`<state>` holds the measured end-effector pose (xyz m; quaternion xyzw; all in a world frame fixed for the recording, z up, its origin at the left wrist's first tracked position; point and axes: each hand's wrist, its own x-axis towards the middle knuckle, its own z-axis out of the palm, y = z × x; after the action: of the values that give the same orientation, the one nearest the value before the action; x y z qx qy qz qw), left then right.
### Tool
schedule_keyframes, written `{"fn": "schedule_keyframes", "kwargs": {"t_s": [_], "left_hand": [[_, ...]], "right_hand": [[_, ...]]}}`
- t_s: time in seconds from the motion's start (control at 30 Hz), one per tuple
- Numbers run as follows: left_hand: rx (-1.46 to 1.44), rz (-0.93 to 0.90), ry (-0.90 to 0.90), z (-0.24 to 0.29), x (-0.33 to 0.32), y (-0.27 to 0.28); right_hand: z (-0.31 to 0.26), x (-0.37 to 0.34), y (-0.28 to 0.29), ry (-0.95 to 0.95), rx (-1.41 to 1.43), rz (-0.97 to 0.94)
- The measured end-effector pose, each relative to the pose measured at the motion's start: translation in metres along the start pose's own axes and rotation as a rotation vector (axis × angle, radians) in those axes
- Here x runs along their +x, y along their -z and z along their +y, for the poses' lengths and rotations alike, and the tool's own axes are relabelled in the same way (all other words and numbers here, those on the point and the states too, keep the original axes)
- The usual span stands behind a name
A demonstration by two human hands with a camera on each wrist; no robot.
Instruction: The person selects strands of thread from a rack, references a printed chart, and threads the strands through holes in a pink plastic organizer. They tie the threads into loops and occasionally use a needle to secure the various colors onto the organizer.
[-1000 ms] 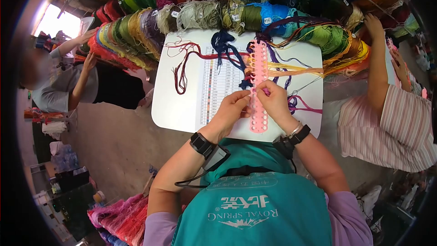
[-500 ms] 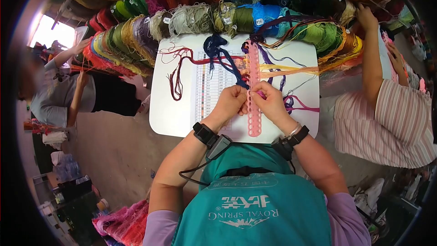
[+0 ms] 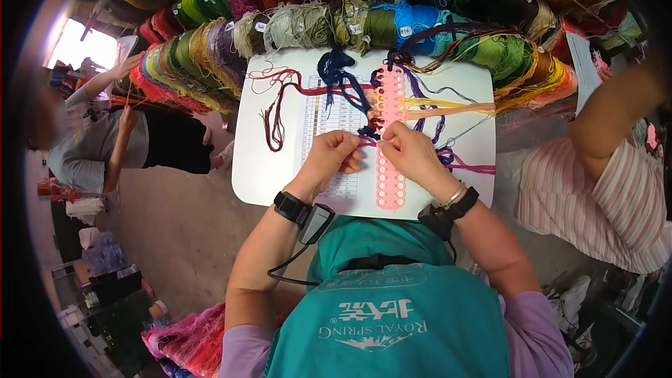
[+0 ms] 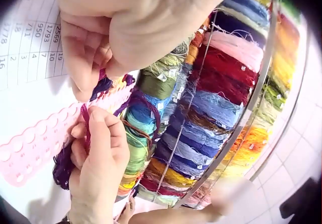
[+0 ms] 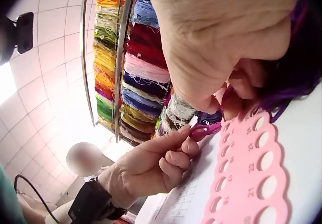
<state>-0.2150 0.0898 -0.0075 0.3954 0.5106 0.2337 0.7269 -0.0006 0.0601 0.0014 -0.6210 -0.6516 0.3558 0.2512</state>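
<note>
A pink floss card (image 3: 390, 185) with numbered holes along both edges lies on a white board. My left hand (image 3: 327, 159), just left of the card, pinches a magenta thread (image 5: 205, 129) between thumb and fingertips. The thread spans the short gap to my right hand (image 3: 413, 156), which is over the card's middle. In the left wrist view, the right thumb and finger pinch a magenta strand (image 4: 85, 121) at the card's holes. Threads in navy, peach and yellow are looped through the card's upper holes. A navy bundle (image 3: 336, 70) lies up-left of it.
Under the threads on the white board (image 3: 269, 178) is a printed number chart (image 3: 318, 112). Dark red threads (image 3: 276, 126) trail across the left. Racks of coloured skeins (image 3: 301, 28) stand along the far edge. Other people work at left and right, one in a striped garment (image 3: 560, 196).
My left hand has drawn away to the left from the card, stretching the magenta thread between both hands. The right hand stays at the card. The striped-garment person's arm has swung lower.
</note>
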Motion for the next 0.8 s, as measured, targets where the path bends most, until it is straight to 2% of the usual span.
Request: {"fn": "schedule_keyframes", "kwargs": {"t_s": [0.13,0.23,0.33,0.47,0.57,0.67,0.7,0.77,0.8], "left_hand": [[-0.047,-0.023,-0.009,0.003,-0.002,-0.006],[0.005,-0.245,-0.074,0.007,-0.008,-0.011],[-0.051,-0.241,0.024,0.010,-0.011,-0.021],[-0.042,-0.101,-0.053,0.007,0.001,-0.030],[0.150,-0.141,-0.196,-0.003,0.007,-0.040],[0.410,-0.090,-0.260,-0.004,0.010,-0.044],[0.574,-0.043,-0.366,-0.005,0.011,-0.044],[0.900,0.059,-0.580,-0.005,0.014,-0.045],[0.657,0.007,-0.427,-0.005,0.015,-0.045]], "right_hand": [[-0.007,0.000,0.001,-0.016,-0.081,-0.002],[-0.007,0.000,0.000,0.006,-0.144,0.022],[0.001,0.003,-0.004,-0.018,-0.060,0.000],[0.013,0.009,0.003,-0.082,0.136,-0.109],[0.021,0.009,0.003,-0.090,0.367,-0.170],[0.031,0.009,0.000,-0.057,0.545,-0.183],[0.034,0.009,-0.001,-0.040,0.591,-0.184],[0.026,0.007,0.003,-0.107,0.434,-0.220],[0.021,0.006,0.006,-0.139,0.355,-0.237]]}}
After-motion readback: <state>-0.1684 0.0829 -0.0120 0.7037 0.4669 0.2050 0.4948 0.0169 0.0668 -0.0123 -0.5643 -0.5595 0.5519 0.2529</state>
